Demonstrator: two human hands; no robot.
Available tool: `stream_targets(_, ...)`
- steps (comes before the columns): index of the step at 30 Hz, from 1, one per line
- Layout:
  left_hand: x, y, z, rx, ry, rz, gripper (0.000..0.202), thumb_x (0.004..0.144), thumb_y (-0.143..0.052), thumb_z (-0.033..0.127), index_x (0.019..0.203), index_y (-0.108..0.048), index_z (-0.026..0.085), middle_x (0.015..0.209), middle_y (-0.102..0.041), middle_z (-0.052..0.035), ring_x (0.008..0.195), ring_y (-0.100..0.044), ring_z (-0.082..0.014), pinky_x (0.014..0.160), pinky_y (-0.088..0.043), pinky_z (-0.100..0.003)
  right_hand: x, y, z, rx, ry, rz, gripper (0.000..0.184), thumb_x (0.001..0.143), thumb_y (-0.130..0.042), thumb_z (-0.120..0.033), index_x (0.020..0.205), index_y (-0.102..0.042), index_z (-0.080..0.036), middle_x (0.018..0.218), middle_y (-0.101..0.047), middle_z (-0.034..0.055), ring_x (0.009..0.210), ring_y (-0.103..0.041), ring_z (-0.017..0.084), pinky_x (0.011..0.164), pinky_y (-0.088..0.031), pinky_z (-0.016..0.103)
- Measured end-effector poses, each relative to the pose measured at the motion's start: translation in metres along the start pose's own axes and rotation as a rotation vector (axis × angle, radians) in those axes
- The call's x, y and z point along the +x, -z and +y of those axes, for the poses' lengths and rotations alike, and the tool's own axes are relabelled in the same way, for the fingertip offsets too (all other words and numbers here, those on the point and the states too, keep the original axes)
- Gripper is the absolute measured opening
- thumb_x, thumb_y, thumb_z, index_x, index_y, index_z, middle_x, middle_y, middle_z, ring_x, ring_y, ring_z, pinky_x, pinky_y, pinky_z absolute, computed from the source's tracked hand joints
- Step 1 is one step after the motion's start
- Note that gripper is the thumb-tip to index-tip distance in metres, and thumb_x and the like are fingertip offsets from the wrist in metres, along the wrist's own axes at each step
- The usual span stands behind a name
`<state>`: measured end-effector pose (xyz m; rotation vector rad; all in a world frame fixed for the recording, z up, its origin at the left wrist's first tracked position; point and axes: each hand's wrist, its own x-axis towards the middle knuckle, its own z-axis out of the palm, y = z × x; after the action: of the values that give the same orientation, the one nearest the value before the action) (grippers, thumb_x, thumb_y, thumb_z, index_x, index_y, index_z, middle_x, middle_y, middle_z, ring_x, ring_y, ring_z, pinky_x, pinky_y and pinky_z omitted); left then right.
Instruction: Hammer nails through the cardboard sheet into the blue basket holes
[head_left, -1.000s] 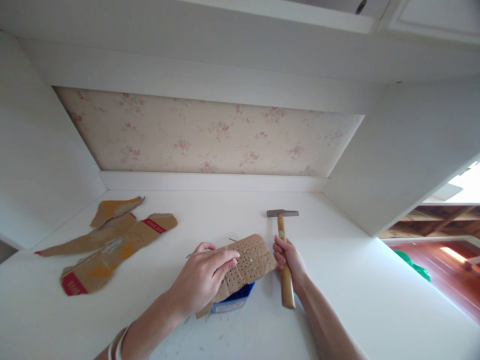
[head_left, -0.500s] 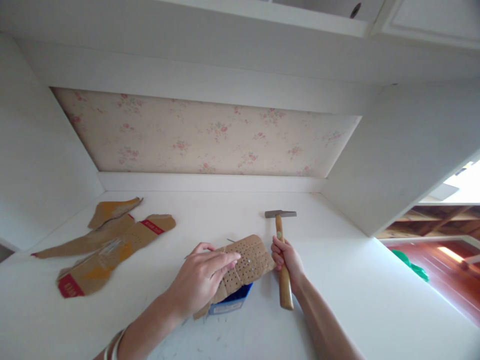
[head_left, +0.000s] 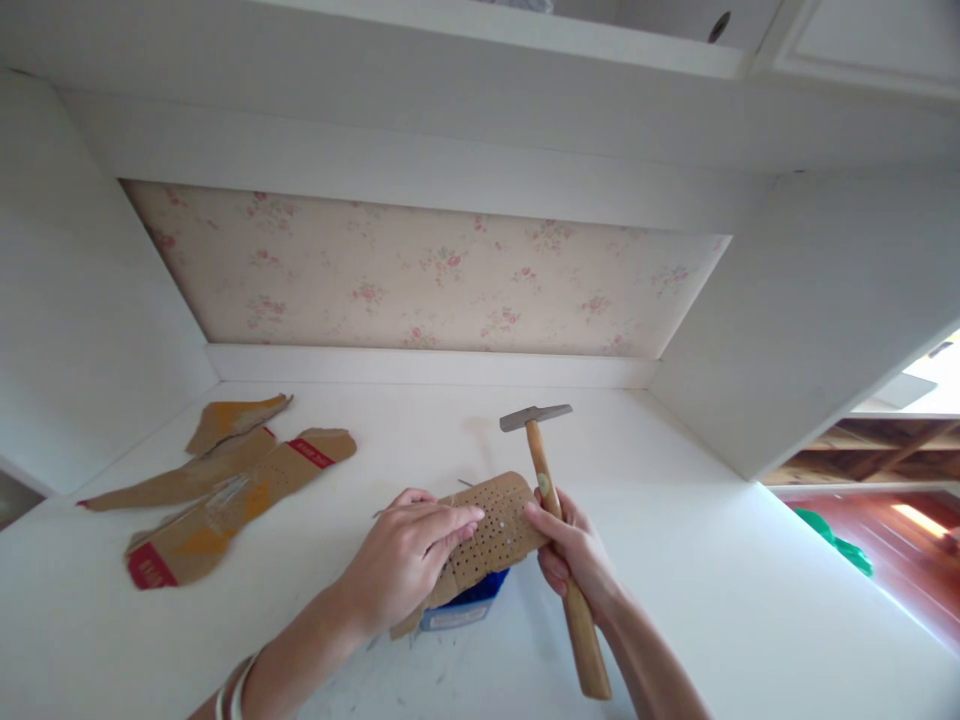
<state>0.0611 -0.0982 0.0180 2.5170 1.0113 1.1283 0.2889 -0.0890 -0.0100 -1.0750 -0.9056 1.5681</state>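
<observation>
A piece of brown cardboard (head_left: 491, 540) full of small punched holes lies tilted across a blue box (head_left: 465, 612). My left hand (head_left: 409, 555) is on the cardboard's left part, fingers together and holding it; whether something small is pinched at the fingertips I cannot make out. A pale round spot, perhaps a nail head, shows in the cardboard. My right hand (head_left: 574, 550) is closed round the wooden handle of a hammer (head_left: 544, 465), its metal head raised above the counter. The right thumb touches the cardboard's right edge. A thin nail-like piece (head_left: 466, 483) shows behind the cardboard.
Torn cardboard strips (head_left: 240, 490) with red and orange print lie on the white counter (head_left: 712, 590) to the left. Small nail-like bits are scattered near the front. White side panels and an overhead cabinet (head_left: 420, 110) enclose the counter. Green material (head_left: 832, 540) lies beyond, at right.
My right hand has moved left to the cardboard's edge, and the hammer has tilted, its head shifting left and up. My left hand stays on the cardboard.
</observation>
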Motion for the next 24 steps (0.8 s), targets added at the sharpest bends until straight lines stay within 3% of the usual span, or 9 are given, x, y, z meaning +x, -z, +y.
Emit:
stream_targets(6, 0.002, 0.003, 0.001, 0.008, -0.012, -0.007, 0.019, 0.094, -0.058, 0.019, 0.110, -0.064, 0.027, 0.102, -0.076, 0.0041, 0.084, -0.069, -0.0123, 0.082, -0.047, -0.029, -0.010, -0.010, -0.001, -0.045, 0.013, -0.039, 0.030, 0.082, -0.068, -0.044, 0.091, -0.050, -0.022, 0.038, -0.037, -0.0156, 0.025, -0.023, 0.003, 0.022, -0.027, 0.012)
stream_targets(24, 0.030, 0.001, 0.013, -0.001, -0.061, 0.022, 0.018, 0.094, -0.058, 0.021, 0.110, -0.065, 0.025, 0.100, -0.076, 0.0022, 0.081, -0.070, -0.0123, 0.078, -0.049, -0.028, -0.004, 0.005, -0.006, 0.256, 0.040, 0.041, 0.026, 0.078, -0.072, -0.031, 0.082, -0.048, -0.022, 0.037, -0.040, -0.0147, 0.024, -0.021, 0.002, 0.019, -0.028, 0.012)
